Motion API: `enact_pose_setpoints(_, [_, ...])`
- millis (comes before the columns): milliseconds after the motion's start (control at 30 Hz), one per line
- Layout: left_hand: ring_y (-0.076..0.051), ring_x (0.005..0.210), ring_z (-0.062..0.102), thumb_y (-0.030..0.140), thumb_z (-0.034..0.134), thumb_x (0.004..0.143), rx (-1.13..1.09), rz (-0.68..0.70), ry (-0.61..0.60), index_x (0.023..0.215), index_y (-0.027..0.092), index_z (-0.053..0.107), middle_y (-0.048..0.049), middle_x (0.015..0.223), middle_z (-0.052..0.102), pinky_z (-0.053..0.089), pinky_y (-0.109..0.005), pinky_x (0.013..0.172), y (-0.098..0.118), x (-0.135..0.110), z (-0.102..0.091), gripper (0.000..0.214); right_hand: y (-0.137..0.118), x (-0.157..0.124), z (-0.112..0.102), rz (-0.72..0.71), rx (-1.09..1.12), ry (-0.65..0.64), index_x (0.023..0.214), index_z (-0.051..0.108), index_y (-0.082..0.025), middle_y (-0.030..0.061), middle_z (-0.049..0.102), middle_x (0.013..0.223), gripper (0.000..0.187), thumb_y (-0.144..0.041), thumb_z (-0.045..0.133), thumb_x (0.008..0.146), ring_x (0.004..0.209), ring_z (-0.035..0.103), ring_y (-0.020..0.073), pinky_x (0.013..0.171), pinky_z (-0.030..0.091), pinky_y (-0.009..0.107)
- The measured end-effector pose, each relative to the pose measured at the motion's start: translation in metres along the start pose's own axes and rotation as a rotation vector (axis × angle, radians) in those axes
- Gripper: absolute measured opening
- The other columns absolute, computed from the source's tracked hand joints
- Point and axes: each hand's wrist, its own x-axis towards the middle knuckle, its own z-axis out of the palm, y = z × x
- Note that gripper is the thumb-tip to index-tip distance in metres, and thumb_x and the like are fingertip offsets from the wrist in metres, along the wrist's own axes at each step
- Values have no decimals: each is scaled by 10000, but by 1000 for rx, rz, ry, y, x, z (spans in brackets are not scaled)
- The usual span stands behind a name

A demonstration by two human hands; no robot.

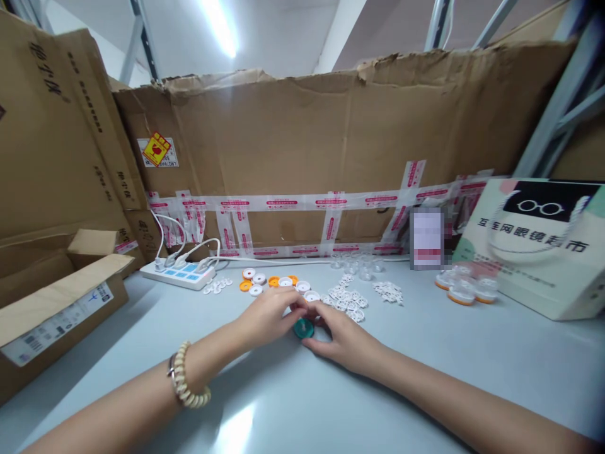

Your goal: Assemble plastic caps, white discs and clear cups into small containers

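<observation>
A small teal round piece (303, 328), like a shallow cap or disc, lies on the table in front of me. My right hand (347, 337) curls around its right side, thumb at the near edge and fingers at the far edge. Over its upper left edge, my left hand (271, 318) has its fingertips pinched together; what they hold, if anything, is hidden. Just beyond my hands are white round rings (303, 287) and orange round rings (245, 286). A pile of small white plastic parts (347, 297) lies past my right hand.
A white power strip (179, 275) with plugged cables is at the back left, near an open carton (61, 309). Clear round covers (366, 268) stand at the back. Assembled clear-and-orange pieces (460, 293) sit by a paper bag (534, 252). A large cardboard box (283, 139) walls the back.
</observation>
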Motion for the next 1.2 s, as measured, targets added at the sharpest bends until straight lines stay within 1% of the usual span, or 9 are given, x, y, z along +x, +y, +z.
enact_pose_setpoints(100, [-162, 785, 583, 126, 495, 818, 32, -7, -17, 824, 169, 600, -42, 846, 649, 434, -261, 716, -3, -3, 6, 114, 0, 1, 1, -24, 30, 18, 981, 495, -209, 37, 616, 972, 259, -152, 569, 740, 904, 583, 178, 811, 455, 314])
enact_pose_setpoints(267, [-162, 802, 585, 135, 481, 838, 31, 43, -8, 858, 171, 589, -47, 870, 657, 433, -260, 722, -8, -10, 14, 116, 3, 2, 1, 6, 88, 19, 1049, 439, -217, 51, 610, 1044, 343, -158, 580, 741, 965, 582, 175, 855, 449, 342])
enact_pose_setpoints(467, [-169, 819, 596, 136, 484, 839, 66, 128, -12, 834, 172, 590, -53, 878, 664, 427, -271, 725, -9, -12, 20, 112, 6, 2, 2, 58, 125, 38, 1026, 424, -209, 55, 641, 1001, 349, -152, 595, 727, 940, 599, 174, 857, 449, 356])
enact_pose_setpoints(567, [-171, 823, 594, 150, 468, 854, 76, 124, 60, 888, 177, 598, -57, 889, 667, 431, -281, 735, -10, -12, 20, 137, 8, 2, 2, 77, 143, 41, 1021, 435, -211, 45, 648, 997, 344, -161, 603, 724, 935, 597, 171, 859, 447, 350])
enact_pose_setpoints(667, [-168, 776, 594, 163, 481, 853, 68, 81, 118, 857, 172, 605, -47, 817, 664, 441, -278, 706, -13, -11, 21, 125, 10, 2, 2, 85, 151, 38, 1027, 438, -220, 32, 651, 997, 359, -167, 616, 720, 929, 593, 168, 863, 443, 350])
enact_pose_setpoints(800, [-167, 810, 604, 139, 514, 834, 44, 80, 101, 891, 182, 619, -36, 856, 677, 449, -275, 726, -15, -10, 25, 127, 12, 3, 3, 79, 162, 36, 1023, 440, -218, 33, 655, 996, 362, -163, 625, 717, 926, 595, 170, 864, 442, 354])
enact_pose_setpoints(967, [-174, 866, 614, 127, 489, 843, 81, 129, 59, 954, 190, 619, -47, 926, 683, 445, -288, 762, -14, -9, 26, 182, 11, 3, 3, 70, 182, 37, 1017, 447, -210, 45, 653, 1007, 352, -146, 619, 718, 925, 603, 169, 861, 447, 351])
enact_pose_setpoints(1100, [-164, 835, 621, 142, 487, 849, 119, 184, 57, 901, 174, 617, -47, 899, 685, 436, -278, 735, -15, -10, 24, 144, 11, 2, 3, 66, 196, 48, 1014, 450, -212, 35, 658, 967, 357, -148, 629, 712, 920, 612, 170, 870, 451, 356])
enact_pose_setpoints(1200, [-154, 787, 620, 142, 496, 845, 161, 230, 66, 833, 162, 618, -34, 819, 681, 420, -275, 723, -17, -12, 23, 125, 12, 2, 2, 60, 201, 54, 999, 476, -210, 38, 650, 977, 333, -148, 631, 711, 935, 612, 171, 878, 455, 356])
